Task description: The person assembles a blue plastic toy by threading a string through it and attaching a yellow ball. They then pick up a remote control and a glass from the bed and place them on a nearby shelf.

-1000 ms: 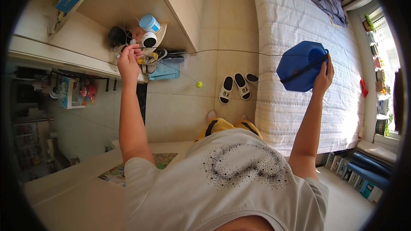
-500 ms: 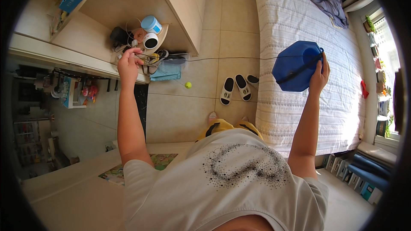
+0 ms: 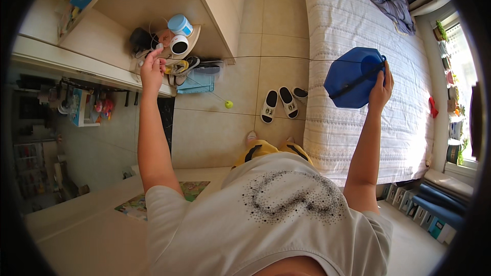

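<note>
- Evidently, looking at the one head view, the person is standing between a pale cabinet (image 3: 212, 5) and a bed (image 3: 330, 143), arms reaching wide apart.
- The right hand (image 3: 380, 91) is clasping a blue octagonal base (image 3: 348, 69) by its right rim, and the base is showing over the bed; that edge hold is probably leaving the face and most of its black strap (image 3: 358, 80) unobstructed.
- A dark cord (image 3: 276, 56) is running from the base across the aisle, its near-straight line suggesting that the spread arms are stretching it.
- The left hand (image 3: 151, 75) is apparently pinching this cord narrowly, since the lines are converging there; exact fingertip contact is staying too small to see.
- A yellow-green tennis ball (image 3: 228, 104) is trailing on a thin string, seemingly hanging from the left hand's side.
- White slippers (image 3: 269, 106) are lying beside the bed, likely for easy stepping-in.
</note>
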A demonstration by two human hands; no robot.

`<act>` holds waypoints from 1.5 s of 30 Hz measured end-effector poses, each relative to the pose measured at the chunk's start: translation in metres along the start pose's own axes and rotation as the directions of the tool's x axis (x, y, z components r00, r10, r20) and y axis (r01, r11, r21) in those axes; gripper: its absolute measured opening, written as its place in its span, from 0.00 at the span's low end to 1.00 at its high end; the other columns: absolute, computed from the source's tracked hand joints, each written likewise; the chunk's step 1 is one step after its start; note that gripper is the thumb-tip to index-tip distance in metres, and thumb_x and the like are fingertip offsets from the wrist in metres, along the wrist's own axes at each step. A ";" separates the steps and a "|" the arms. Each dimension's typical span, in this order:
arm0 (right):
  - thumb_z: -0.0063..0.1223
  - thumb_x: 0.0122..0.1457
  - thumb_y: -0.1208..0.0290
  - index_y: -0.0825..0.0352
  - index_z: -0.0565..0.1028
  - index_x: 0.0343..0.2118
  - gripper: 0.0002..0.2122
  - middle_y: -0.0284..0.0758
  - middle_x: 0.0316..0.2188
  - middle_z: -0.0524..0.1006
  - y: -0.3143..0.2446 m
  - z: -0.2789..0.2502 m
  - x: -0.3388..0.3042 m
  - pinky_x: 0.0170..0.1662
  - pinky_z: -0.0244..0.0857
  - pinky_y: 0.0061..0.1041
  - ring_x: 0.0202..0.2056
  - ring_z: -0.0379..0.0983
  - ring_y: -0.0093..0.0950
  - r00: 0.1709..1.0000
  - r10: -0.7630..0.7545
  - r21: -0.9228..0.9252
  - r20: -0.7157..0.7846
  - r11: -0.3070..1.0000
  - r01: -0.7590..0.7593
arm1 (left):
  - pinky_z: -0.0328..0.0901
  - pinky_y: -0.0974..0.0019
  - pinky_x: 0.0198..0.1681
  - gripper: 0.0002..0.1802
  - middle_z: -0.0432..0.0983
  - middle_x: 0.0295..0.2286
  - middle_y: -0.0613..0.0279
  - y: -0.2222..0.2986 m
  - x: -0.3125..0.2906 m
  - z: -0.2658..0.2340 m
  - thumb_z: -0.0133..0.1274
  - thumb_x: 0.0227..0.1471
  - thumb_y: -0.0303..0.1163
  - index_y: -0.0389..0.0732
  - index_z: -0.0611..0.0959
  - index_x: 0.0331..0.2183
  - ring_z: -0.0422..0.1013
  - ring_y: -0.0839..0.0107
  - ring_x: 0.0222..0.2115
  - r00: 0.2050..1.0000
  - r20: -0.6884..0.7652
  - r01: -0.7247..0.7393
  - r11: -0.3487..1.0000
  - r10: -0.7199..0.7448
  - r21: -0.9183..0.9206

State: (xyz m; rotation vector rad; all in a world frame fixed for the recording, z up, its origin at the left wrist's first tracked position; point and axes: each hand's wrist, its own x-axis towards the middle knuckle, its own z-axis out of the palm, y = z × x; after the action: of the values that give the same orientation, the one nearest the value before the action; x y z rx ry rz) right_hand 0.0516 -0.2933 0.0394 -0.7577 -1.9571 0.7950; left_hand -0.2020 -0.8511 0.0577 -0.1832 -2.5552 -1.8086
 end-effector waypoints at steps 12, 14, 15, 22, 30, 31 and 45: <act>0.43 0.61 0.65 0.52 0.71 0.52 0.16 0.38 0.51 0.66 -0.007 -0.002 -0.002 0.55 0.56 0.29 0.53 0.63 0.33 1.000 0.022 -0.021 0.007 1.000 -0.022 | 0.57 0.80 0.24 0.20 0.70 0.28 0.66 0.014 -0.010 -0.001 0.35 0.56 0.18 0.41 0.73 0.47 0.59 0.83 0.20 0.982 0.185 0.033 0.999 -0.035 0.015; 0.42 0.61 0.65 0.51 0.71 0.52 0.16 0.39 0.51 0.66 -0.006 -0.001 -0.002 0.55 0.56 0.29 0.53 0.63 0.33 1.000 0.016 -0.019 0.007 1.000 -0.016 | 0.56 0.80 0.23 0.18 0.70 0.28 0.67 0.010 -0.009 -0.007 0.35 0.56 0.19 0.39 0.75 0.45 0.59 0.84 0.20 0.969 0.242 0.031 0.999 -0.041 0.044; 0.42 0.61 0.65 0.51 0.71 0.52 0.16 0.39 0.51 0.66 -0.005 -0.002 -0.002 0.55 0.56 0.29 0.53 0.63 0.33 1.000 0.013 -0.021 0.006 1.000 -0.013 | 0.56 0.80 0.23 0.17 0.69 0.27 0.68 0.010 -0.009 -0.008 0.35 0.56 0.19 0.39 0.76 0.42 0.59 0.84 0.20 0.966 0.252 0.050 0.997 -0.062 0.053; 0.43 0.61 0.65 0.52 0.71 0.52 0.16 0.39 0.51 0.66 -0.005 -0.006 -0.001 0.55 0.56 0.29 0.53 0.63 0.33 0.999 0.008 -0.035 -0.033 0.999 -0.009 | 0.60 0.76 0.25 0.11 0.69 0.22 0.70 -0.022 -0.018 -0.025 0.39 0.49 0.17 0.36 0.77 0.28 0.62 0.81 0.21 0.851 0.455 0.112 0.937 -0.263 0.332; 0.44 0.61 0.66 0.54 0.72 0.51 0.15 0.41 0.51 0.66 -0.018 -0.004 -0.012 0.55 0.56 0.29 0.53 0.63 0.35 0.999 -0.046 -0.034 -0.009 0.998 0.046 | 0.67 0.64 0.36 0.12 0.77 0.30 0.55 -0.107 -0.064 0.017 0.50 0.42 0.20 0.40 0.81 0.32 0.72 0.64 0.31 0.659 0.478 -0.045 0.605 -0.580 0.795; 0.44 0.61 0.66 0.55 0.72 0.51 0.15 0.43 0.51 0.66 -0.017 0.000 -0.013 0.56 0.55 0.30 0.54 0.61 0.37 0.997 -0.080 -0.039 0.002 0.996 0.080 | 0.66 0.62 0.39 0.13 0.77 0.33 0.54 -0.126 -0.069 0.017 0.51 0.42 0.22 0.43 0.81 0.34 0.72 0.62 0.35 0.631 0.470 -0.151 0.497 -0.617 0.854; 0.47 0.58 0.72 0.55 0.72 0.50 0.16 0.42 0.52 0.63 -0.109 0.030 -0.042 0.50 0.61 0.30 0.49 0.66 0.38 0.957 -0.250 0.063 0.149 0.968 0.244 | 0.63 0.75 0.26 0.34 0.72 0.29 0.62 0.073 -0.126 0.253 0.55 0.52 0.40 0.36 0.64 0.55 0.67 0.79 0.23 0.770 0.637 0.102 0.993 -0.038 -0.065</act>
State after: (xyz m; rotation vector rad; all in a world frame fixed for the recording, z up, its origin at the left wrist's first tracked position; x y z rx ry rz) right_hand 0.0223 -0.3993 0.0900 -0.4227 -2.1164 0.7601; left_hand -0.0538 -0.6008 0.0322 -0.8593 -2.9041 -2.2003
